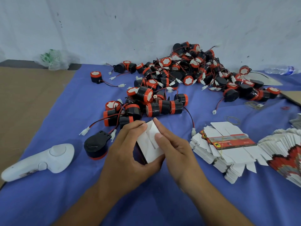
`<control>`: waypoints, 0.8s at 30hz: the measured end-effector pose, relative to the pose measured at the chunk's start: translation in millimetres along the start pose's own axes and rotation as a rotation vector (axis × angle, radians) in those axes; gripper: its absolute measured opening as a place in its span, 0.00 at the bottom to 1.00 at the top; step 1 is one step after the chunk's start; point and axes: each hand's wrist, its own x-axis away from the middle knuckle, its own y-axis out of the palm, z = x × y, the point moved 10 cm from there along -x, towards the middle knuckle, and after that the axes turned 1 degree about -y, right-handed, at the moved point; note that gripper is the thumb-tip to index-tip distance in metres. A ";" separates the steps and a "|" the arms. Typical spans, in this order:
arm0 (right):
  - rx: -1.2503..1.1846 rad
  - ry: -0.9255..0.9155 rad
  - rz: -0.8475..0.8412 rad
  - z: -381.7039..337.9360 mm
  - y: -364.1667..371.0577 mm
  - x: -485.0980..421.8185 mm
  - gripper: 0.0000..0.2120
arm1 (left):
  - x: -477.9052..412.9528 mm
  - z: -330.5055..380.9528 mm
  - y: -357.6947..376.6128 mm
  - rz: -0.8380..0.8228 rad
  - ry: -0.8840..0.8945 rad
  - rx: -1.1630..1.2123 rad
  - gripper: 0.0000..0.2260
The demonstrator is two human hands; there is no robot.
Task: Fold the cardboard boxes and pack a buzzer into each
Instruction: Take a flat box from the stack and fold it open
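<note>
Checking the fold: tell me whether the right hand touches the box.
Touching. Head view: the right hand pinches the box, thumb flat on its white flap.

Matt white cardboard box blank; glossy black-and-red plastic buzzers; smooth blue cloth over bench; smooth white plastic controller; crinkled clear plastic bag.
</note>
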 end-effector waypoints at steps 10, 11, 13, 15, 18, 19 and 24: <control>-0.035 0.033 0.087 4.5 -7.1 -1.1 0.17 | -0.6 3.7 4.1 -0.004 0.062 -0.026 0.28; -0.019 0.027 0.088 4.5 -6.1 -0.8 0.17 | -0.3 2.6 4.5 -0.001 0.056 -0.025 0.28; 0.003 0.014 0.064 4.1 -1.9 0.5 0.17 | 0.6 -0.4 4.6 0.006 0.037 -0.006 0.27; 0.021 0.011 0.032 6.1 2.4 1.4 0.18 | 0.6 -3.1 3.6 0.017 0.021 0.006 0.27; -0.112 0.072 -0.007 9.4 6.0 0.5 0.17 | -0.1 -3.8 4.2 0.007 0.034 0.002 0.27; -0.208 0.112 -0.012 11.0 6.2 -0.3 0.17 | -0.3 -3.8 5.0 -0.005 0.039 0.001 0.28; -0.403 0.147 -0.006 9.7 0.8 -2.4 0.15 | 1.4 -2.3 5.0 -0.011 0.044 0.029 0.29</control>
